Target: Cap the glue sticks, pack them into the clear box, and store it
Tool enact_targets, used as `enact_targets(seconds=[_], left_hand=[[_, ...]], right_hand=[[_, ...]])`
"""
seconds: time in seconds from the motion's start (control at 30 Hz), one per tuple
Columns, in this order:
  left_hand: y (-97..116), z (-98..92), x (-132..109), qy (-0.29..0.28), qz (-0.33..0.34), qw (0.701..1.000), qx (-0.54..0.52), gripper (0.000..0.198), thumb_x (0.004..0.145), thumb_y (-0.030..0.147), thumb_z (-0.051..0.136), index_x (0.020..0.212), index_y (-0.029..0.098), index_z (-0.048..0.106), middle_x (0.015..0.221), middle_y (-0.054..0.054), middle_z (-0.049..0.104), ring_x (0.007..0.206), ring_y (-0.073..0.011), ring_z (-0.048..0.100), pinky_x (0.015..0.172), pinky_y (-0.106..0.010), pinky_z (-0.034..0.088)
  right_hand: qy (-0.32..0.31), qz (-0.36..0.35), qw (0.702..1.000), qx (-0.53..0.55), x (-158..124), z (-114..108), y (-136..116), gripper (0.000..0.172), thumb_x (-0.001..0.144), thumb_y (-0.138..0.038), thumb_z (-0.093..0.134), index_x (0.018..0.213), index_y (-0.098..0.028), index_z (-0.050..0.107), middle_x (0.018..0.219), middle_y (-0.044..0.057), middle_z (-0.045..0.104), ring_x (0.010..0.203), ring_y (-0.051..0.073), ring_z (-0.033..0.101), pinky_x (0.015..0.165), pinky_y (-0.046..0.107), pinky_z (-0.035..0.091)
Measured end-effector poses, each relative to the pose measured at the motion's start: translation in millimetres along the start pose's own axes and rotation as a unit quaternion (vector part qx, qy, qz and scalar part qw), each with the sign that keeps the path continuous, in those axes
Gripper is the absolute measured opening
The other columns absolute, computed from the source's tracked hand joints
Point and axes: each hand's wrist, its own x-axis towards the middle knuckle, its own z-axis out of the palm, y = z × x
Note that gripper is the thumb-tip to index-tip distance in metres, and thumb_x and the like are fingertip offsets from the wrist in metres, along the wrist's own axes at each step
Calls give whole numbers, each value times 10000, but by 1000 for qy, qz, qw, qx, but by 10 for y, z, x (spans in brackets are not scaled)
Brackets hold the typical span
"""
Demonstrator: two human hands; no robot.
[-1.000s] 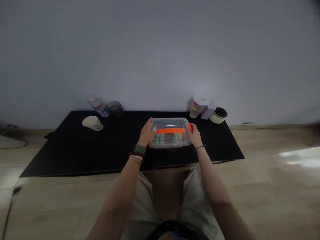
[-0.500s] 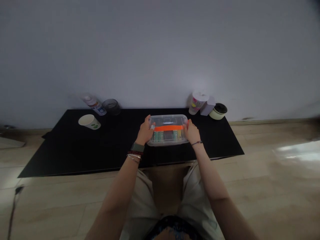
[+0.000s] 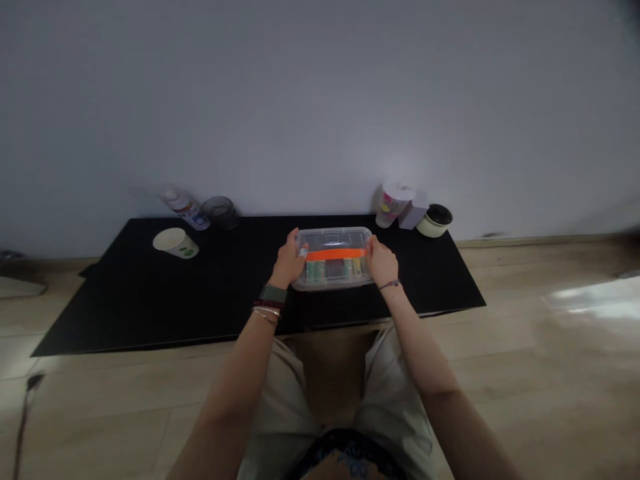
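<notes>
A clear plastic storage box (image 3: 335,239) with a closed lid and an orange handle (image 3: 333,254) is at the middle of the black table. Through its clear wall several green items and a yellow one (image 3: 357,266) show; their kind is too blurred to tell. My left hand (image 3: 290,261) grips the box's left end, thumb on the lid's edge near the handle. At the right end my right hand (image 3: 383,262) is closed on the box's side. Fingers on the far side and underneath are hidden.
On the black table (image 3: 150,307), a paper cup (image 3: 175,243), a spray can (image 3: 185,208) and a dark glass bowl (image 3: 221,212) stand left. Back right are a lidded plastic cup (image 3: 393,205), a small pale box (image 3: 414,212) and a cream pot with black lid (image 3: 435,221). A wall rises behind.
The whole view has shifted slightly, so everything sits a little further left. My right fingers have moved slightly at the box's right end. Both hands keep their hold on the box.
</notes>
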Motion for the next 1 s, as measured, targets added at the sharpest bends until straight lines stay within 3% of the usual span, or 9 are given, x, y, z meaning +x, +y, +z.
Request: enact_targets(seconds=[0.13,0.23,0.33,0.4,0.47,0.7,0.87,1.0], left_hand=[[34,9,-27,30,22,999,-18,588,924,321,539,1474,159,409,1346,-190,571,1263,-308,557,1109,-520,408],[14,0,-61,103,34,993,-37,556,900,298,572,1418,132,457,1444,-206,477,1377,-296,447,1175,-469,340],[-59,-47,-110,129,-81,982,-107,644,881,319,617,1451,128,386,1471,-225,451,1369,-305,467,1142,-459,392],[-109,-90,-148,82,-189,963,-172,729,885,366,628,1494,129,304,1416,-242,509,1272,-317,569,1051,-472,484],[-129,-126,-187,36,-240,948,-208,780,879,389,647,1512,130,269,1356,-244,566,1186,-317,632,981,-471,534],[-5,-42,-250,71,-148,968,-188,752,782,302,744,1440,143,416,1427,-192,534,1281,-304,561,1104,-447,447],[-66,86,-230,84,-168,949,-252,586,822,239,618,1384,152,477,1329,-164,606,1200,-283,609,1040,-466,499],[-102,77,-221,74,-104,969,-213,494,829,238,567,1319,188,525,1255,-104,644,1162,-245,617,1027,-417,498]], right_hand=[[7,6,1000,5,-2,-6,-6,482,1041,-319,322,1491,-166,404,1270,158,626,1056,278,668,874,376,511],[7,17,1000,-1,-13,-13,-20,476,1044,-347,310,1484,-193,404,1274,160,606,1026,266,675,847,370,518],[5,24,1000,-10,-22,-18,-35,463,1041,-363,322,1472,-213,401,1277,152,586,987,247,685,819,356,522],[6,18,1000,-13,-22,-18,-39,454,1040,-366,325,1461,-214,401,1272,142,581,976,243,687,808,352,522],[4,16,1000,-13,-17,-12,-38,451,1041,-372,315,1455,-213,398,1271,137,576,971,243,686,802,352,521],[-1,25,1000,-20,6,37,-23,468,1044,-387,288,1470,-211,367,1282,154,557,959,247,686,791,358,518],[2,19,1000,-11,-5,23,-28,464,1046,-376,276,1466,-205,371,1278,150,552,968,249,684,778,350,518],[-5,19,1000,-14,-6,12,-28,466,1043,-374,280,1467,-203,371,1282,154,542,974,250,681,790,357,517]])
